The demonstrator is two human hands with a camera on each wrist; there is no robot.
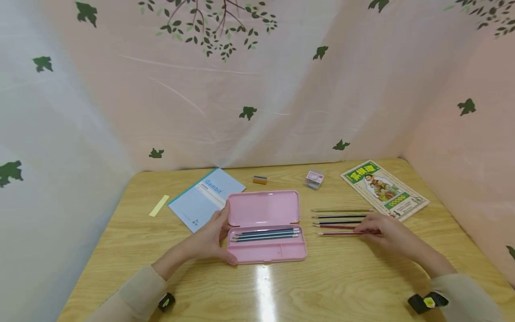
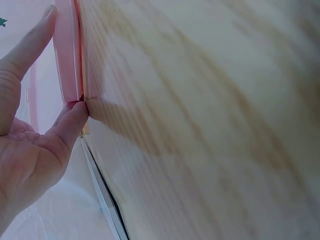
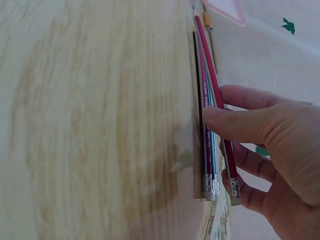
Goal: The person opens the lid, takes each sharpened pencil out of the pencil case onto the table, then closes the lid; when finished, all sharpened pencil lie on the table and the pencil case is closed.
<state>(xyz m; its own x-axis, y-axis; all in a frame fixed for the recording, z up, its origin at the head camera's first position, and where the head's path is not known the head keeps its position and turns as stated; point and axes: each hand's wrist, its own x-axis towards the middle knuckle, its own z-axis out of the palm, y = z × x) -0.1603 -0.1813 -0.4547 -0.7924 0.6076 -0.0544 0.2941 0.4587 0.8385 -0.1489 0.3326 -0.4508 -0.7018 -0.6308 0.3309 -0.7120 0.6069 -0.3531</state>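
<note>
An open pink pencil case [image 1: 251, 255] lies on the table, its lid [image 1: 263, 208] folded back. Three dark green pencils [image 1: 265, 236] rest in its long compartment. My left hand [image 1: 207, 237] holds the case's left end, thumb at the front edge and fingers toward the hinge side. To the right, my right hand [image 1: 384, 230] pinches a red pencil [image 3: 215, 85] between thumb and fingers, near its eraser end. Just behind that pencil, several more pencils [image 1: 334, 217] lie in a row, points to the left; my hand covers some of their right ends.
Behind the case are a blue Gambit notebook [image 1: 193, 201], an orange-sided eraser-like block [image 1: 259, 180] and a small clear box [image 1: 314, 179]. A yellow strip [image 1: 159, 205] lies at the left. A colourful printed booklet [image 1: 384, 188] sits at the back right, before the curtain [image 1: 281, 134].
</note>
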